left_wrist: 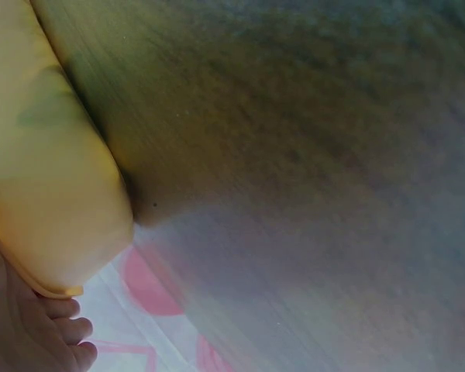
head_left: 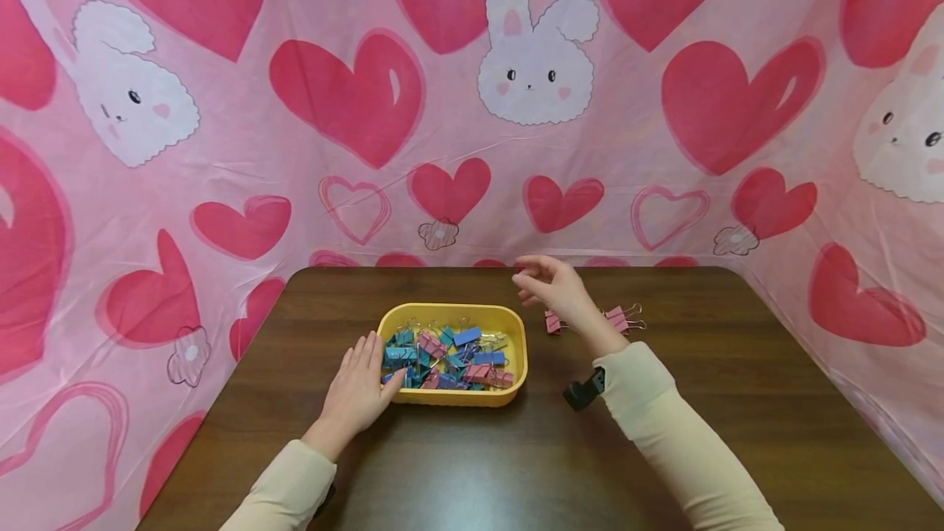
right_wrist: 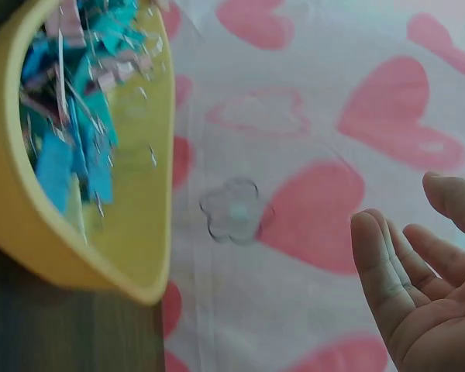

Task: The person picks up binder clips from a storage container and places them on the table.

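A yellow plastic tray (head_left: 454, 398) holds a heap of binder clips (head_left: 401, 356) in blue, teal, pink and yellow. My left hand (head_left: 356, 388) rests against the tray's left end, its fingers extended along the side and the thumb over the front rim. Past the tray's right back corner, my right hand (head_left: 558, 292) is raised with loosely bent fingers and nothing between them. In the right wrist view, thumb and fingertips (right_wrist: 367, 236) stand apart. Pink binder clips (head_left: 618, 319) lie on the table to the tray's right, partly hidden behind my right forearm.
The dark wooden table (head_left: 457, 474) carries the tray and the clips. A pink cloth (head_left: 457, 129) with hearts and rabbits hangs behind the table and along both sides.
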The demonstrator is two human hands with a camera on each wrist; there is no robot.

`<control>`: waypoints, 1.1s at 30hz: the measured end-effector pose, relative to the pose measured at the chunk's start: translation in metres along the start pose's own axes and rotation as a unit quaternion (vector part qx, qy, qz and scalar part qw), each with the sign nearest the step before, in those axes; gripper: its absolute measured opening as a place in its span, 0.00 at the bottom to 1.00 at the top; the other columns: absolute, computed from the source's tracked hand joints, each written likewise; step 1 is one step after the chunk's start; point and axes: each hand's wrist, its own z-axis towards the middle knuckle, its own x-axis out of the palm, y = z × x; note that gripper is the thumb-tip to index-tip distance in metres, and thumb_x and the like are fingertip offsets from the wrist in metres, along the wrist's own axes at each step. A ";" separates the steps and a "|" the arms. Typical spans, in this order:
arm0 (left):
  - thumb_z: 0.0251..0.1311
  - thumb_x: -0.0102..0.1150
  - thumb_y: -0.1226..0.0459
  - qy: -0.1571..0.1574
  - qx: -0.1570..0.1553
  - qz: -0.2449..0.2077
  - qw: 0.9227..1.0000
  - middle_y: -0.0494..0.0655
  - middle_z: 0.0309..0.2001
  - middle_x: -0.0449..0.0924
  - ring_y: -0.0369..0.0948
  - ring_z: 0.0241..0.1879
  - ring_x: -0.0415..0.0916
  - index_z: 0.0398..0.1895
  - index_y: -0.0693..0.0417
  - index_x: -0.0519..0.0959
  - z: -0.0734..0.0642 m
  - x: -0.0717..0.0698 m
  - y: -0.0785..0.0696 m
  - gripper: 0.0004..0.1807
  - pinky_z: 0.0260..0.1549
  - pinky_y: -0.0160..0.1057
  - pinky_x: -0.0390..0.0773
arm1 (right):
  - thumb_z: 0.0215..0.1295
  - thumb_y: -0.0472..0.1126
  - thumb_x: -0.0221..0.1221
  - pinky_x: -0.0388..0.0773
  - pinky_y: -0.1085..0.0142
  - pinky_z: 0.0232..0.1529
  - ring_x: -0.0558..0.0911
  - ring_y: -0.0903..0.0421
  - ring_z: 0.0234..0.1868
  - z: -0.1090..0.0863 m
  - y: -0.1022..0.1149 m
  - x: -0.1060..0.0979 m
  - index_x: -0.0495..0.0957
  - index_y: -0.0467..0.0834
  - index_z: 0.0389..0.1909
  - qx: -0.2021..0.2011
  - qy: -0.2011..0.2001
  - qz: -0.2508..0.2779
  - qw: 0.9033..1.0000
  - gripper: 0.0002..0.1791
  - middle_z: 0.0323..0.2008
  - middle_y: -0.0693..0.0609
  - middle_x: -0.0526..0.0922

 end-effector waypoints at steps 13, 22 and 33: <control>0.61 0.48 0.46 0.003 -0.001 0.003 1.000 0.65 0.67 0.51 0.59 0.66 0.46 0.67 0.70 0.53 0.000 -0.001 0.000 0.42 0.62 0.55 0.47 | 0.59 0.38 0.61 0.80 0.57 0.32 0.82 0.49 0.31 0.004 -0.010 0.063 0.74 0.36 0.51 0.032 0.079 -0.008 0.996 0.20 0.34 0.45 0.79; 0.61 0.49 0.46 0.008 -0.005 -0.002 1.000 0.65 0.68 0.50 0.59 0.66 0.45 0.67 0.69 0.53 0.000 -0.001 0.000 0.42 0.62 0.55 0.46 | 0.59 0.38 0.61 0.80 0.57 0.31 0.82 0.43 0.33 0.004 -0.024 0.089 0.75 0.34 0.50 0.057 0.109 -0.040 0.992 0.19 0.32 0.47 0.79; 0.61 0.48 0.46 0.003 -0.002 -0.003 1.000 0.65 0.67 0.50 0.59 0.67 0.45 0.67 0.70 0.54 0.001 -0.001 -0.001 0.42 0.63 0.55 0.44 | 0.60 0.33 0.59 0.80 0.59 0.25 0.80 0.40 0.29 0.004 -0.044 0.110 0.75 0.29 0.47 0.076 0.140 -0.027 0.987 0.16 0.28 0.46 0.77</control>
